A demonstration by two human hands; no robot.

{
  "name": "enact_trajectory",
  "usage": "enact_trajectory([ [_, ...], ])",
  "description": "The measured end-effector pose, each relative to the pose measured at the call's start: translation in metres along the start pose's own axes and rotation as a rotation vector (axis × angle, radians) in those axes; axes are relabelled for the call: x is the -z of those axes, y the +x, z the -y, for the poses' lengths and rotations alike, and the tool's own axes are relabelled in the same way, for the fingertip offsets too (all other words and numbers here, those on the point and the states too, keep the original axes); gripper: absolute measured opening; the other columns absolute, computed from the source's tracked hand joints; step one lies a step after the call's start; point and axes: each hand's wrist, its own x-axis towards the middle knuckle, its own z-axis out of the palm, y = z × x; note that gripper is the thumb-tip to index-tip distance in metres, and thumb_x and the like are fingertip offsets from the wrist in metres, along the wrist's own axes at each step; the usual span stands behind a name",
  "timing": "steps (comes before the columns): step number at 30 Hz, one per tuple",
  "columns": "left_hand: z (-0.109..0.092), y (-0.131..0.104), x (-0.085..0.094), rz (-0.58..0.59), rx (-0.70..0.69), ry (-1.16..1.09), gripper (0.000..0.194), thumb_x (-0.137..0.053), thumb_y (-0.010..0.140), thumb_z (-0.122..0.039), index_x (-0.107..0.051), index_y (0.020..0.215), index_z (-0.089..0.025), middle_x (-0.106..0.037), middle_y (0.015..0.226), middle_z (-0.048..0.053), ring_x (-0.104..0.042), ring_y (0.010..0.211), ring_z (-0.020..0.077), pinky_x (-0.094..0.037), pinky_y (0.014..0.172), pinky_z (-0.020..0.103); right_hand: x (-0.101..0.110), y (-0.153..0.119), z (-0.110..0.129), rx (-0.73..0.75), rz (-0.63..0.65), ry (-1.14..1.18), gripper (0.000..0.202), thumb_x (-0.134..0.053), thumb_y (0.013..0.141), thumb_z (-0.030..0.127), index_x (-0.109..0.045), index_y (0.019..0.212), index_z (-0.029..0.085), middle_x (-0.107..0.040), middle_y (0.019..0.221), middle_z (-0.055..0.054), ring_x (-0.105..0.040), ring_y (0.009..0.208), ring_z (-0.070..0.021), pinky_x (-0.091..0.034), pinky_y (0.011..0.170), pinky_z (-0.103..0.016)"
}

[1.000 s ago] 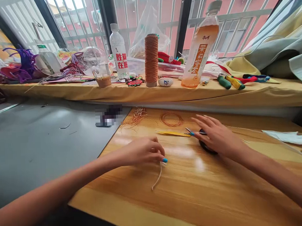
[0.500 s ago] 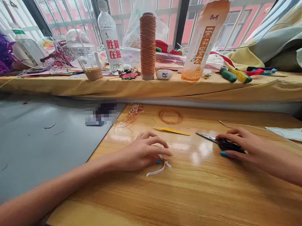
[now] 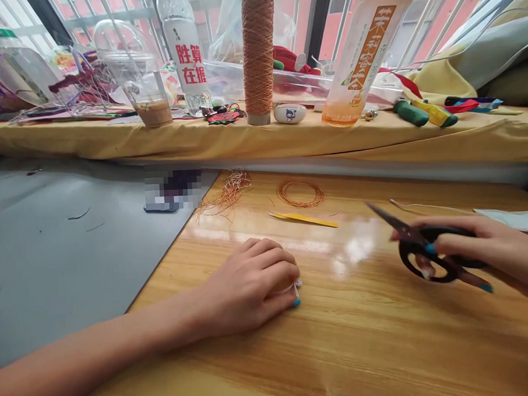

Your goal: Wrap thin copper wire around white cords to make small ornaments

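Note:
My left hand (image 3: 259, 286) rests on the wooden board, its fingers curled round a small piece of white cord (image 3: 298, 284). Only a looped bit of the cord pokes out by the fingertips; the rest is hidden under the hand. At the right, my right hand (image 3: 463, 247) holds black-handled scissors (image 3: 427, 243) off the board. Their blades look closed and point up and to the left. Between the hands and the shelf lie yellow tweezers (image 3: 304, 219).
Behind the tweezers are a coil of orange thread (image 3: 301, 193) and a pile of thread scraps (image 3: 233, 190). A white cloth (image 3: 510, 219) lies at the right. On the shelf stand a thread spool (image 3: 258, 58), a water bottle (image 3: 185, 55), a plastic cup (image 3: 148, 89) and a tea bottle (image 3: 358, 59).
My right hand has lifted the scissors off the board, with fingers now in the handles. My left hand has closed over the white cord, turning it and covering most of it. The view has tilted down.

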Motion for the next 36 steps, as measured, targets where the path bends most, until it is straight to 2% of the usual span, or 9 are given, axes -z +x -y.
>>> enact_trajectory([
  [1, 0.001, 0.0, 0.0, -0.003, -0.007, -0.006, 0.02, -0.042, 0.081, -0.029, -0.051, 0.094, -0.017, -0.058, 0.097, 0.004, -0.047, 0.094, 0.0145, -0.035, 0.084, 0.031, -0.008, 0.0, 0.006, -0.133, 0.126, 0.129, 0.018, -0.057, 0.067, 0.034, -0.064, 0.079, 0.022, -0.062, 0.061, -0.003, -0.058, 0.052, -0.0141, -0.044, 0.041, -0.021],
  [2, 0.002, -0.001, 0.0, -0.009, -0.018, -0.01, 0.02, -0.042, 0.081, -0.027, -0.051, 0.095, -0.017, -0.059, 0.098, 0.004, -0.047, 0.096, 0.0145, -0.035, 0.085, 0.03, -0.017, -0.001, 0.011, -0.167, 0.141, 0.269, 0.02, -0.058, 0.067, 0.033, -0.061, 0.083, 0.023, -0.062, 0.064, -0.002, -0.058, 0.054, -0.0133, -0.046, 0.043, -0.02],
  [6, 0.002, -0.004, 0.001, -0.018, -0.111, -0.002, 0.017, -0.043, 0.08, -0.027, -0.054, 0.089, -0.017, -0.058, 0.103, 0.005, -0.047, 0.101, 0.0157, -0.034, 0.088, 0.032, -0.054, -0.008, 0.019, -0.196, 0.198, 0.707, 0.026, -0.057, 0.069, 0.029, -0.051, 0.095, 0.026, -0.062, 0.086, -0.001, -0.059, 0.081, -0.0152, -0.05, 0.063, -0.024],
  [8, 0.002, -0.004, 0.0, -0.025, -0.141, 0.012, 0.018, -0.043, 0.08, -0.03, -0.055, 0.083, -0.017, -0.058, 0.105, 0.005, -0.046, 0.103, 0.0168, -0.034, 0.09, 0.033, -0.069, -0.012, 0.021, -0.196, 0.242, 0.748, 0.029, -0.058, 0.069, 0.03, -0.047, 0.096, 0.027, -0.06, 0.081, 0.0, -0.059, 0.077, -0.0149, -0.051, 0.063, -0.027],
  [12, 0.0, -0.004, -0.003, -0.064, -0.128, 0.061, 0.023, -0.043, 0.08, -0.034, -0.056, 0.084, -0.015, -0.058, 0.104, 0.006, -0.046, 0.103, 0.0174, -0.033, 0.092, 0.034, -0.085, -0.019, 0.026, -0.19, 0.28, 0.627, 0.025, -0.056, 0.071, 0.036, -0.047, 0.09, 0.022, -0.054, 0.061, 0.002, -0.055, 0.055, -0.0108, -0.046, 0.042, -0.02],
  [15, -0.002, -0.002, -0.005, -0.07, -0.141, 0.113, 0.024, -0.043, 0.08, -0.033, -0.055, 0.095, -0.018, -0.059, 0.102, 0.006, -0.047, 0.102, 0.0174, -0.033, 0.092, 0.036, -0.092, -0.019, 0.03, -0.185, 0.22, 0.532, 0.022, -0.053, 0.073, 0.039, -0.049, 0.08, 0.019, -0.053, 0.055, 0.002, -0.05, 0.046, -0.0086, -0.039, 0.034, -0.016],
  [21, -0.004, -0.003, -0.001, -0.011, -0.214, 0.122, 0.025, -0.042, 0.082, -0.028, -0.056, 0.101, -0.024, -0.056, 0.108, 0.004, -0.045, 0.105, 0.018, -0.03, 0.094, 0.038, -0.098, -0.02, 0.035, -0.093, -0.024, 0.435, 0.022, -0.055, 0.072, 0.039, -0.048, 0.075, 0.019, -0.057, 0.058, 0.002, -0.053, 0.051, -0.0091, -0.042, 0.042, -0.017],
  [28, -0.005, -0.006, 0.005, 0.095, -0.287, 0.088, 0.029, -0.041, 0.082, -0.03, -0.052, 0.109, -0.029, -0.052, 0.116, 0.004, -0.042, 0.111, 0.0184, -0.026, 0.097, 0.04, -0.102, -0.026, 0.042, 0.079, 0.043, 0.292, 0.023, -0.054, 0.073, 0.038, -0.044, 0.067, 0.018, -0.055, 0.054, 0.002, -0.049, 0.043, -0.0081, -0.039, 0.039, -0.019],
  [36, -0.01, -0.009, 0.005, 0.074, -0.283, 0.143, 0.029, -0.044, 0.081, -0.032, -0.052, 0.108, -0.027, -0.051, 0.117, 0.005, -0.043, 0.111, 0.0202, -0.025, 0.098, 0.042, -0.099, -0.031, 0.05, 0.386, 0.099, 0.068, 0.018, -0.05, 0.076, 0.03, -0.049, 0.063, 0.018, -0.054, 0.056, -0.001, -0.051, 0.051, -0.0102, -0.042, 0.047, -0.022],
])
